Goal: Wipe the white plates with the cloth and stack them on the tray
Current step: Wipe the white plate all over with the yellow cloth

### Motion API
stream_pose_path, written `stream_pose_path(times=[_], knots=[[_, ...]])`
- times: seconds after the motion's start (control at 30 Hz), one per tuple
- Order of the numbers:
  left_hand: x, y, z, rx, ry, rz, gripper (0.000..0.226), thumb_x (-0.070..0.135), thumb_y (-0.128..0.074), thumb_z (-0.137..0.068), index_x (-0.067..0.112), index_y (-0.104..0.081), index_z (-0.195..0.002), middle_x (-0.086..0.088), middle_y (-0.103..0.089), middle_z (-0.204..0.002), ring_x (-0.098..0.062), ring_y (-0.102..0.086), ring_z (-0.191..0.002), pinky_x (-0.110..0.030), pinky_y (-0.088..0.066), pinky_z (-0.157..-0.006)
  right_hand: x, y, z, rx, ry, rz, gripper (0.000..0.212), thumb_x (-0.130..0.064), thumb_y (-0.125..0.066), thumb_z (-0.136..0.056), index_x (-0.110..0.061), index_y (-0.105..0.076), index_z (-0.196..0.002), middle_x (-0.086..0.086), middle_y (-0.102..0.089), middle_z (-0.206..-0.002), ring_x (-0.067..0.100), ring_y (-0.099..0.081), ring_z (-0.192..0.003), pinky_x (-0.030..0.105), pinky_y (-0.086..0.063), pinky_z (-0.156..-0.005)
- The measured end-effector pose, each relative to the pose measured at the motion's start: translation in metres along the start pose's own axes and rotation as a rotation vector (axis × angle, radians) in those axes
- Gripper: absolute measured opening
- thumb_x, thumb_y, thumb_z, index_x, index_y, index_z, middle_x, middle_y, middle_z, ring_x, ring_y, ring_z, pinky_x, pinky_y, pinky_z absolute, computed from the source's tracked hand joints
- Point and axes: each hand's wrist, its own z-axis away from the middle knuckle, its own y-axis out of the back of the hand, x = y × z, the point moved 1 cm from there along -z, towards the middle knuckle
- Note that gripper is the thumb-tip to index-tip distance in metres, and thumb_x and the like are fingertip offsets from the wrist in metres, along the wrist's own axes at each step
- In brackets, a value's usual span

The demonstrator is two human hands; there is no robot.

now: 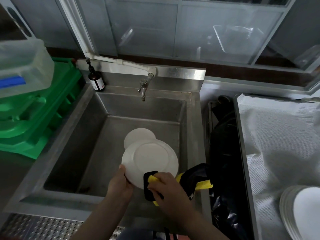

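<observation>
My left hand grips the near left rim of a white plate, held tilted over the steel sink with its underside up. My right hand grips a yellow and black cloth and presses it against the plate's near edge; the cloth's loose end trails right over the sink rim. A second white plate lies in the sink behind it, partly covered. A stack of white plates stands at the lower right on a white-lined tray.
A tap hangs over the sink's back wall, with a brown pump bottle at the back left corner. Green crates and a clear plastic tub stand at the left. A dark bag fills the gap between sink and tray.
</observation>
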Motion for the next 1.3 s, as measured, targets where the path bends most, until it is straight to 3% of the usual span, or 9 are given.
stream_pose_path(times=[0.1,0.23,0.47,0.57,0.67,0.97,1.17,1.3], knots=[[0.001,-0.002,0.003,-0.013,0.001,0.004,0.023,0.023,-0.042,-0.107,0.013,-0.059,-0.094,-0.007,-0.064,-0.096,-0.022,-0.061,-0.087,-0.042,-0.050,-0.072,0.009,0.003,0.004,0.015,0.074,0.025,0.011,-0.016,-0.064,-0.087,-0.019,-0.067,-0.097,-0.001,-0.054,-0.117,0.016,-0.050,-0.106,0.022,-0.041,-0.087],[0.005,-0.003,0.004,-0.020,-0.009,0.011,0.024,0.023,-0.041,-0.107,0.016,-0.059,-0.094,-0.004,-0.064,-0.098,-0.019,-0.061,-0.088,-0.039,-0.049,-0.070,0.019,0.009,0.008,0.045,0.013,0.057,0.013,-0.023,-0.058,-0.092,-0.021,-0.068,-0.099,-0.007,-0.051,-0.121,0.014,-0.051,-0.111,0.025,-0.048,-0.086],[0.008,0.002,0.005,-0.046,0.029,-0.011,0.024,0.020,-0.041,-0.107,0.016,-0.059,-0.093,-0.001,-0.063,-0.098,-0.016,-0.058,-0.087,-0.039,-0.049,-0.079,0.040,0.026,0.013,0.114,-0.159,0.029,0.017,-0.031,-0.053,-0.092,-0.026,-0.067,-0.100,-0.005,-0.054,-0.118,0.008,-0.048,-0.114,0.009,-0.031,-0.102],[0.008,0.004,0.007,-0.075,0.026,-0.030,0.024,0.020,-0.041,-0.107,0.015,-0.061,-0.095,-0.002,-0.065,-0.098,-0.017,-0.060,-0.088,-0.038,-0.049,-0.077,0.047,0.033,0.013,0.229,-0.288,-0.039,0.013,-0.024,-0.061,-0.091,-0.020,-0.070,-0.099,-0.011,-0.056,-0.113,-0.001,-0.051,-0.109,0.014,-0.041,-0.098],[0.008,0.004,0.007,-0.088,0.021,-0.035,0.025,0.021,-0.041,-0.107,0.014,-0.062,-0.097,-0.002,-0.066,-0.099,-0.018,-0.061,-0.089,-0.037,-0.049,-0.072,0.049,0.039,0.010,0.315,-0.387,-0.072,0.009,-0.008,-0.067,-0.089,-0.015,-0.071,-0.094,-0.020,-0.052,-0.105,-0.012,-0.051,-0.102,0.004,-0.038,-0.091],[0.011,0.007,0.008,-0.066,-0.057,-0.067,0.021,0.023,-0.043,-0.107,0.016,-0.061,-0.098,-0.002,-0.066,-0.101,-0.018,-0.062,-0.091,-0.037,-0.049,-0.069,0.038,0.047,-0.002,0.340,-0.563,-0.305,0.026,-0.007,-0.070,-0.086,-0.032,-0.068,-0.083,-0.012,-0.062,-0.099,-0.012,-0.055,-0.095,0.000,-0.038,-0.080],[0.024,0.009,0.006,-0.049,-0.139,-0.075,0.022,0.023,-0.041,-0.107,0.017,-0.059,-0.098,0.001,-0.063,-0.098,-0.017,-0.060,-0.089,-0.037,-0.048,-0.073,0.030,0.050,-0.022,0.383,-0.843,-0.764,0.015,-0.016,-0.073,-0.085,-0.026,-0.072,-0.097,-0.013,-0.066,-0.103,0.000,-0.061,-0.096,0.015,-0.051,-0.075],[0.035,0.014,-0.002,-0.021,-0.187,-0.035,0.020,0.022,-0.041,-0.108,0.017,-0.056,-0.119,0.000,-0.058,-0.113,-0.013,-0.058,-0.087,-0.039,-0.043,-0.090,0.024,0.037,-0.035,0.384,-0.938,-0.989,0.029,-0.013,-0.079,-0.079,-0.028,-0.072,-0.103,0.002,-0.067,-0.115,0.022,-0.065,-0.104,0.041,-0.056,-0.088]])
